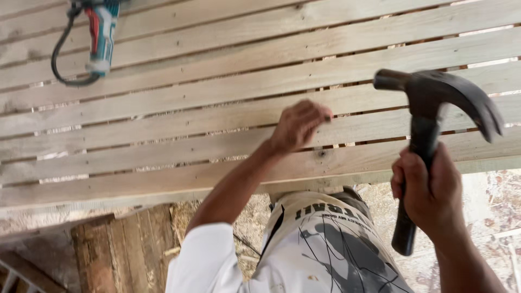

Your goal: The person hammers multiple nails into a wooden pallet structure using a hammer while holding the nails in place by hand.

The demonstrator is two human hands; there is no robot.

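Note:
My right hand grips the dark handle of a black claw hammer, which is raised over the right end of a panel of pale wooden slats. My left hand rests on a slat near the panel's middle. Its fingertips are bunched together against the wood, and anything pinched between them is hidden. A dark knot shows in the slat just below that hand. My white sleeve and printed white shirt fill the lower middle.
A teal and red power tool with a looped black cable lies on the slats at the top left. Below the panel's near edge are old dark boards and sawdust-covered ground.

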